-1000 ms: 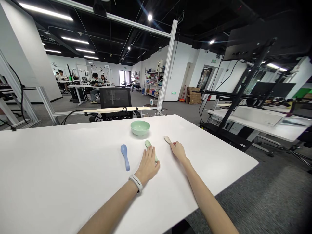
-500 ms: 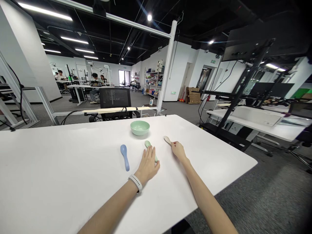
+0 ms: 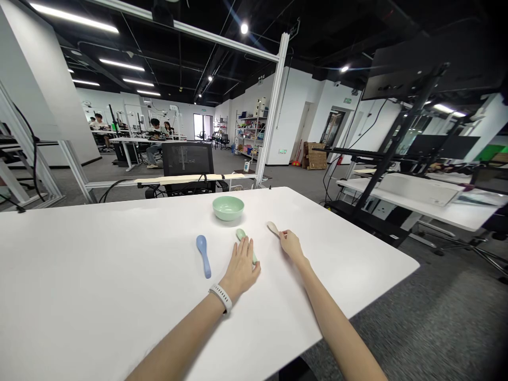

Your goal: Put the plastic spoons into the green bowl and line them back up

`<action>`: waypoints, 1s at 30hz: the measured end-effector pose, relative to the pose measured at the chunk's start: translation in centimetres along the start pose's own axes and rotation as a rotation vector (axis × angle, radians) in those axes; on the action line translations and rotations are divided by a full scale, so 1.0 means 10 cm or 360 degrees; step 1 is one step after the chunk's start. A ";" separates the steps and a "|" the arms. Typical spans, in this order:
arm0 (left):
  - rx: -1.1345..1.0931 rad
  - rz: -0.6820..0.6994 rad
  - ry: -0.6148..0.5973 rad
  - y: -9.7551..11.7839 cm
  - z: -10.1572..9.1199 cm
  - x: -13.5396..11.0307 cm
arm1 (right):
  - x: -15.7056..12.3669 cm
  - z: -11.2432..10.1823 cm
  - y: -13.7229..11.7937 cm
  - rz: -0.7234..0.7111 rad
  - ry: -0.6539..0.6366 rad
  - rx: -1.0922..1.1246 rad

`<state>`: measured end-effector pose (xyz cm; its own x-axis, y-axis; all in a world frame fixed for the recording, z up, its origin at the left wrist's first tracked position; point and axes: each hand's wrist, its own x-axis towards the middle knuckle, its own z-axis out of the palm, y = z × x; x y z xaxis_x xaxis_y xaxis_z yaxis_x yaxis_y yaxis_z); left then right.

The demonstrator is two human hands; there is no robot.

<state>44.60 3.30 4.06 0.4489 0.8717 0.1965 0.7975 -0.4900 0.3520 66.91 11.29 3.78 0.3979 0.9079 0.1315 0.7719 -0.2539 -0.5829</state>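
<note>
My left hand (image 3: 240, 267) lies over a light green spoon (image 3: 240, 233), its fingers stretched out and apart. The spoon's bowl shows beyond the fingertips, and the end of its handle is beside my thumb; the middle is covered. My right hand (image 3: 291, 244) is closed on the handle of a beige spoon (image 3: 272, 228), whose bowl points away to the upper left. Left of my left hand, a blue spoon (image 3: 203, 255) rests on the table. A light green bowl (image 3: 228, 208) stands upright just beyond the spoons.
The white table (image 3: 119, 275) ends at a rounded corner on the right. Behind it are a black mesh chair (image 3: 188, 159) and a metal frame (image 3: 273, 106). A black stand (image 3: 391, 153) rises to the right. Several people sit at far desks.
</note>
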 end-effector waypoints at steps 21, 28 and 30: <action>0.0076 0.0000 0.0034 -0.01 0.04 0.01 | 0.06 0.06 0.06 -0.0018 0.0042 0.0002; 0.0070 0.0003 0.0043 -0.01 0.05 0.01 | 0.06 0.06 0.07 -0.0017 0.0032 0.0012; 0.0072 0.0005 0.0044 0.00 0.04 0.01 | 0.06 0.05 0.07 -0.0018 0.0024 0.0011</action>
<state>44.78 3.37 3.70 0.4405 0.8696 0.2232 0.8139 -0.4917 0.3096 67.43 11.82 3.07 0.3967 0.9056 0.1499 0.7728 -0.2414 -0.5870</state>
